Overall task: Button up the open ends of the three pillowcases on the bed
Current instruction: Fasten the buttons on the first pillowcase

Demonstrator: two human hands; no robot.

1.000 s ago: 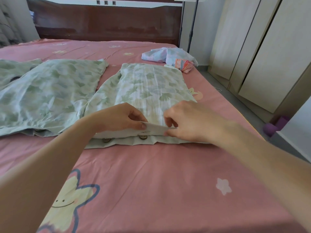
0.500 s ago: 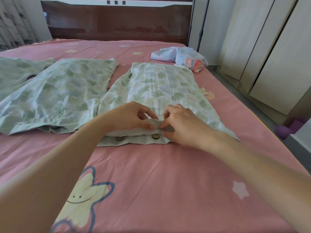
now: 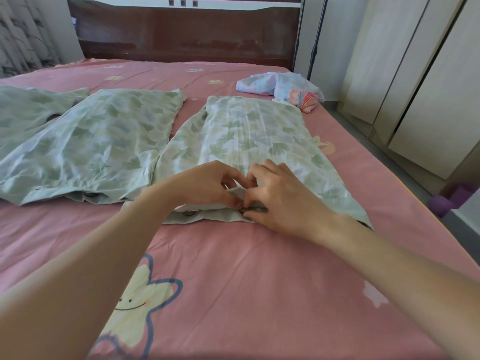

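A person leaned over a bed covered in a pink cotton sheet point(image 3: 233, 268) printed with smiling cartoon stars. Three pale green leaf-print pillowcases lay flat on it in a row. The right-hand pillowcase point(image 3: 249, 136) lay directly ahead, its open end nearest the person. The middle pillowcase point(image 3: 96, 141) lay just beside it to the left, and only part of the left pillowcase point(image 3: 23, 113) was in view at the frame edge.

The left hand point(image 3: 205, 185) pinched the upper flap of the right-hand pillowcase's open end between thumb and fingers, lifting it slightly. The right hand point(image 3: 283, 201) met it fingertip to fingertip, pinching a small brown round button point(image 3: 244, 210) on the lower flap. Another brown button point(image 3: 189, 213) sat unfastened further left on the same hem.

The risk lay in the fiddly fit: the thin fabric could have slipped from the left hand's pinch, letting the buttonhole drift off the button. The fingers hid the hole, so a half-seated button could have gone unnoticed and popped back out. Pairing a button with the wrong hole would have puckered the hem. A crumpled pastel cloth bundle point(image 3: 278, 85) lay well apart near the headboard.
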